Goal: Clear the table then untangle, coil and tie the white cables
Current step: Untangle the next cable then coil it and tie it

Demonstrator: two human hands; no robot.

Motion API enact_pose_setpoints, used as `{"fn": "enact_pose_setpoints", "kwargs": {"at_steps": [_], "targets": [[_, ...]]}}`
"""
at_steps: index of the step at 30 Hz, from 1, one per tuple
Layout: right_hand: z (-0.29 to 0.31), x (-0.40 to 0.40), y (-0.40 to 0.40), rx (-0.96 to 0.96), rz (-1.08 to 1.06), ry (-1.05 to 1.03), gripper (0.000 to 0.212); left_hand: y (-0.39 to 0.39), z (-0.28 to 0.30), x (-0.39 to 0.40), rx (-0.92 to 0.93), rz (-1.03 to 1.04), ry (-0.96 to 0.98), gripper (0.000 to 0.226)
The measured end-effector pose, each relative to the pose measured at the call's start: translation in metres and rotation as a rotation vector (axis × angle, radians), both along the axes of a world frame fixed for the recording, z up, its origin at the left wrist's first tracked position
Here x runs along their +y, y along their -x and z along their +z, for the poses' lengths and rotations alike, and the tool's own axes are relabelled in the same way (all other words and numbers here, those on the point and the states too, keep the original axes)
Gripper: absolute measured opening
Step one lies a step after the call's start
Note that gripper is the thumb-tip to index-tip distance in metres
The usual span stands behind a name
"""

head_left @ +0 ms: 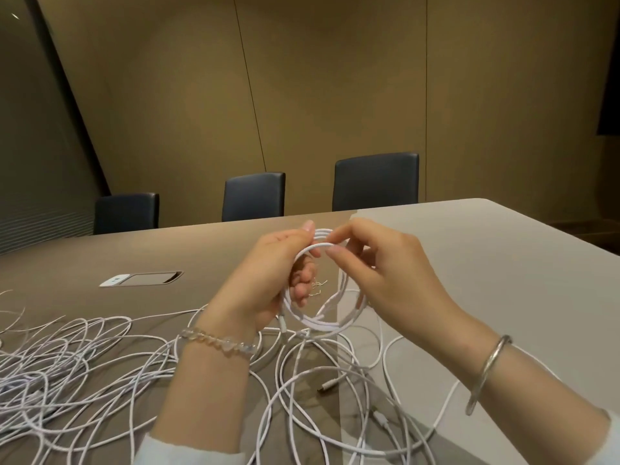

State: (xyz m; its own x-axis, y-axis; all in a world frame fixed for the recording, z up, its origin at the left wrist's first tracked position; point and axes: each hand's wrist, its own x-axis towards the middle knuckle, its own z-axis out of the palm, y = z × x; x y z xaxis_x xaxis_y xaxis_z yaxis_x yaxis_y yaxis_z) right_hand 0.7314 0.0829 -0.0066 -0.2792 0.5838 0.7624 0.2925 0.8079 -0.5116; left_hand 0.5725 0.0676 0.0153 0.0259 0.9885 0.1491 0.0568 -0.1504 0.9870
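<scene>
Left hand closed around the left side of a round coil of thin white cable, thumb on the top, fingers curled through the ring. Right hand pinched the top strand of the same coil between thumb and forefinger. Coil held upright above the table, between both hands, several smooth loops together. A small twist tie, thin and crinkled, seen inside the ring near the left fingers. Beaded bracelet on left wrist, plain metal bangle on right. Below and to the left, loose cables spread in a tangled heap on the smooth grey-brown tabletop. Flat socket panel set in the table further left. Three dark padded chairs behind the far edge.
</scene>
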Motion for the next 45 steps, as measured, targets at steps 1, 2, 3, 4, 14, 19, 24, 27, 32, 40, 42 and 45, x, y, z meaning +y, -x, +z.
{"fn": "enact_pose_setpoints", "kwargs": {"at_steps": [1, 2, 3, 4, 14, 19, 24, 27, 32, 40, 42, 45], "targets": [[0.001, 0.000, -0.001, 0.023, -0.006, 0.013, 0.010, -0.001, 0.000, 0.000, -0.004, -0.026, 0.051, 0.037], [0.002, 0.001, -0.003, 0.052, 0.009, 0.054, 0.015, 0.000, 0.001, 0.000, -0.029, -0.065, 0.102, 0.037], [0.003, 0.001, -0.004, 0.087, 0.036, 0.117, 0.021, 0.001, 0.002, -0.001, -0.067, -0.107, 0.143, 0.037], [0.005, 0.001, -0.006, 0.122, 0.066, 0.189, 0.026, 0.003, 0.003, -0.002, -0.106, -0.141, 0.170, 0.036], [-0.003, 0.019, -0.005, 0.295, 0.193, 0.596, 0.010, 0.024, 0.012, -0.004, -0.347, 0.065, -0.026, 0.032], [-0.040, 0.027, 0.009, -0.374, 0.113, 0.419, 0.043, 0.036, 0.019, -0.008, -0.443, 0.098, -0.085, 0.034], [-0.065, 0.016, 0.030, -0.456, 0.278, 0.366, 0.053, 0.033, 0.024, -0.014, -0.450, 0.083, -0.129, 0.034], [-0.066, 0.012, 0.040, -0.419, 0.243, 0.279, 0.041, 0.025, 0.026, -0.015, -0.442, 0.079, -0.149, 0.033], [-0.057, 0.016, 0.041, -0.518, 0.148, 0.147, 0.019, 0.018, 0.028, -0.017, -0.426, 0.061, -0.135, 0.033], [-0.018, 0.043, -0.012, -0.483, -0.028, 0.415, 0.038, 0.025, 0.023, -0.019, -0.258, -0.020, 0.019, 0.029], [-0.012, 0.044, -0.020, -0.350, 0.039, 0.564, 0.033, 0.025, 0.021, -0.019, -0.229, -0.050, 0.023, 0.026], [-0.004, 0.043, -0.027, -0.197, 0.206, 0.750, 0.026, 0.020, 0.018, -0.019, -0.169, -0.121, 0.038, 0.025]]}}
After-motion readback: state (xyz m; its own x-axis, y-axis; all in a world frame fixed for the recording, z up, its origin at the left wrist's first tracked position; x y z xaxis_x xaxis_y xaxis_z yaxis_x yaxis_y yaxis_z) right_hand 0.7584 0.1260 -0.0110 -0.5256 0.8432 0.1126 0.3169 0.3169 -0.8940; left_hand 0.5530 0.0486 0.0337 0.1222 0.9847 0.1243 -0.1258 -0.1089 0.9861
